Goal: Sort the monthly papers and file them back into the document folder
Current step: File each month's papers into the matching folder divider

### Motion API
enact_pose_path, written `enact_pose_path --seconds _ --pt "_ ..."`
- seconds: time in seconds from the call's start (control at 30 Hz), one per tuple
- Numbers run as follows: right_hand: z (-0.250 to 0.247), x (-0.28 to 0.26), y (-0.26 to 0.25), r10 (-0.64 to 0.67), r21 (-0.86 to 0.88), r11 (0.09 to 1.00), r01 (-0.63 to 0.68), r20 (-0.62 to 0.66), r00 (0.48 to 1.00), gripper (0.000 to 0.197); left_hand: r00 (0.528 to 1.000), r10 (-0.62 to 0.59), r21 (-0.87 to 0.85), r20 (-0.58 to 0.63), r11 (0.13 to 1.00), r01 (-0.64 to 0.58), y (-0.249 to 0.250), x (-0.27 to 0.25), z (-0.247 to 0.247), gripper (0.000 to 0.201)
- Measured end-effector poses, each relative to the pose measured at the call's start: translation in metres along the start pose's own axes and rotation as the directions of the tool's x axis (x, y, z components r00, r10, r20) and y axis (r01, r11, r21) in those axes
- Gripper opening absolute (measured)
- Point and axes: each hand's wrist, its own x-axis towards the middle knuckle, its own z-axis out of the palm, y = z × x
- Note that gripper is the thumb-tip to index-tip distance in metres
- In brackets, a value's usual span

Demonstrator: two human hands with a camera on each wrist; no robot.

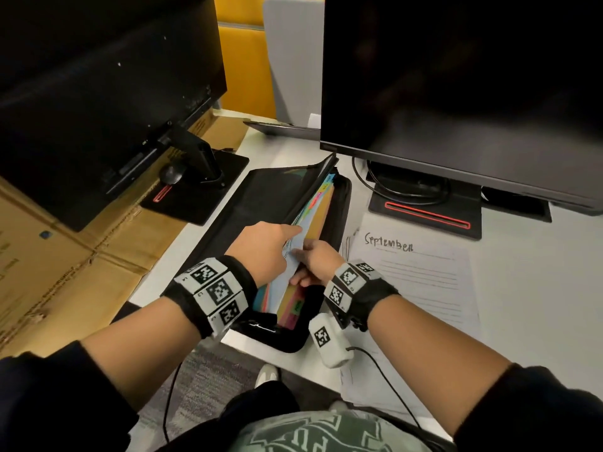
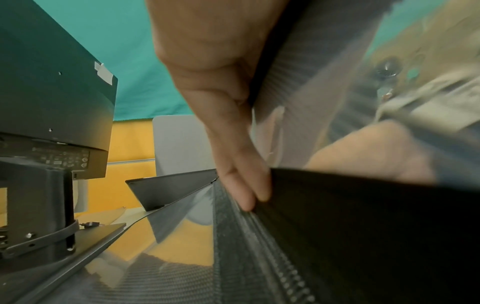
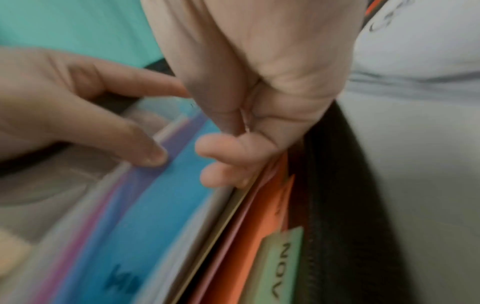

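Note:
A black zip document folder (image 1: 248, 203) lies open on the white desk, packed with coloured tabbed dividers (image 1: 321, 210). My left hand (image 1: 266, 246) reaches in from the left, and its straight fingers (image 3: 140, 144) press on the purple and blue divider edges (image 3: 161, 205). My right hand (image 1: 318, 261) curls its fingertips (image 3: 223, 162) into the gap and grips the tan and orange dividers (image 3: 246, 236). A green tab marked NOV (image 3: 281, 267) stands behind them. A handwritten sheet headed September (image 1: 417, 282) lies on other sheets to the right of the folder.
Two dark monitors (image 1: 456, 76) (image 1: 98, 93) on black stands flank the folder. Cardboard boxes (image 1: 49, 256) sit at the left. A closed grey laptop (image 1: 284, 127) lies behind. A cable (image 1: 385, 380) runs from my right wrist over the desk's near edge.

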Motion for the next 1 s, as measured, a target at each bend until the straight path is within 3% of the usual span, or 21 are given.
enact_pose_path --seconds 0.07,0.17,0.27,0.33,0.4,0.5,0.57,0.67,0.83,1.0 --pt "-0.014 -0.012 0.004 -0.048 -0.090 0.995 0.045 -0.036 0.998 0.006 1.000 -0.009 0.043 0.022 0.999 0.008 0.000 0.005 0.000 0.065" --pt "-0.056 -0.040 0.027 -0.118 -0.219 0.973 0.073 -0.201 0.972 0.004 0.996 -0.015 0.101 0.085 0.995 0.007 0.002 0.010 0.003 0.064" --pt "-0.108 -0.073 0.068 -0.103 -0.403 0.912 -0.074 -0.401 0.910 0.010 0.991 -0.008 0.193 0.137 0.981 -0.019 0.014 0.011 0.008 0.053" --pt "-0.134 -0.097 0.095 -0.078 -0.468 0.862 -0.195 -0.503 0.861 0.019 0.992 0.038 0.359 0.124 0.930 -0.080 0.022 0.009 0.012 0.049" --pt "-0.149 -0.117 0.120 -0.051 -0.475 0.833 -0.284 -0.576 0.816 0.028 0.975 0.190 0.564 0.117 0.795 -0.223 0.026 0.010 0.017 0.051" --pt "-0.155 -0.140 0.145 0.015 -0.471 0.788 -0.397 -0.629 0.777 0.045 0.851 0.379 0.707 0.363 0.483 -0.517 0.027 0.017 0.018 0.044" --pt "-0.153 -0.147 0.154 0.022 -0.462 0.778 -0.426 -0.657 0.754 0.054 0.760 0.364 0.695 0.538 0.318 -0.645 0.028 0.021 0.018 0.036" --pt "-0.151 -0.150 0.159 0.019 -0.469 0.760 -0.449 -0.675 0.737 0.061 0.723 0.294 0.707 0.626 0.177 -0.684 0.032 0.022 0.015 0.034" --pt "-0.147 -0.150 0.157 0.020 -0.466 0.755 -0.461 -0.686 0.727 0.061 0.737 0.251 0.718 0.628 0.180 -0.672 0.035 0.028 0.010 0.034" --pt "-0.145 -0.151 0.156 0.031 -0.409 0.808 -0.424 -0.689 0.724 0.065 0.788 0.304 0.713 0.535 0.337 -0.614 0.018 0.039 -0.006 0.037"
